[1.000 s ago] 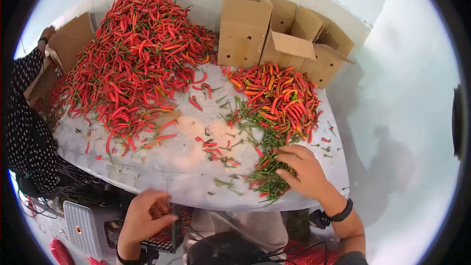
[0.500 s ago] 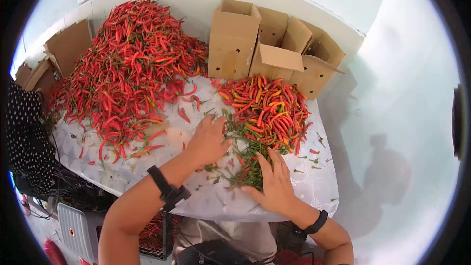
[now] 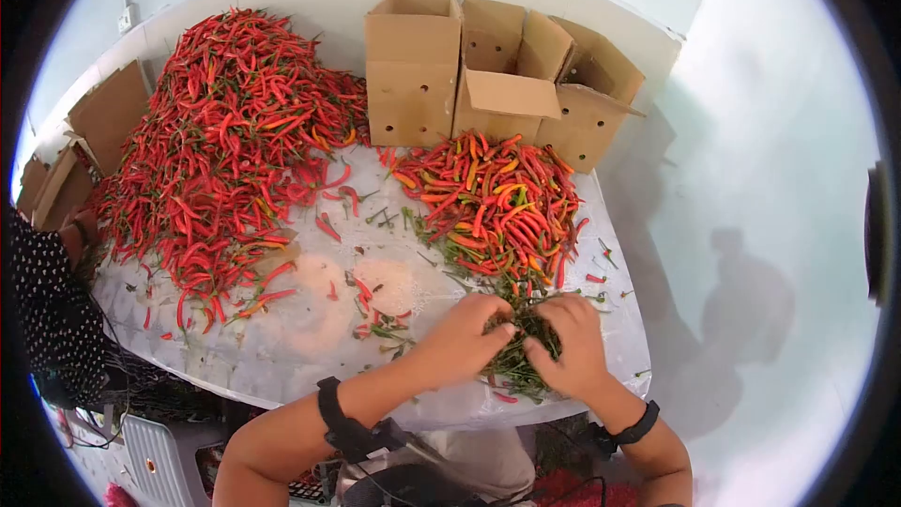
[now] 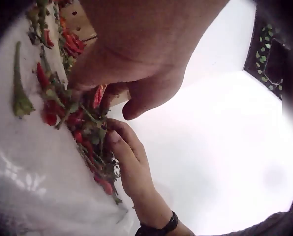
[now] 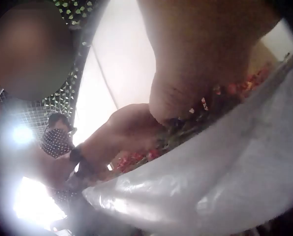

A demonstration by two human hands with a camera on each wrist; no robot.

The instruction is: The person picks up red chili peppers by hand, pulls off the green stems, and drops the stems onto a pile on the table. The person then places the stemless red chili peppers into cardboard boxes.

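A heap of green chili stems [image 3: 530,338], mixed with a few red bits, lies near the front edge of the table between both hands. My left hand [image 3: 469,333] reaches in from the left with curled fingers and grips stems at that side. From the right, my right hand [image 3: 574,343] curls its fingers and thumb round the other side of the heap. In the left wrist view, the left hand [image 4: 131,73] is over the stems [image 4: 94,132], and the right hand [image 4: 129,152] has its fingertips against them. The palms hide part of the heap.
Red and orange chilies [image 3: 502,207] are piled just behind the stems. A much larger chili heap [image 3: 225,122] fills the table's left. Open cardboard boxes [image 3: 413,84] stand along the back. Another person's sleeve [image 3: 56,291] shows at far left, near a grey stool [image 3: 160,455].
My left hand has come up from below the table edge, reached over the table's middle, then drawn back to the stems. The right hand stays by the stems, its fingers now closer round them.
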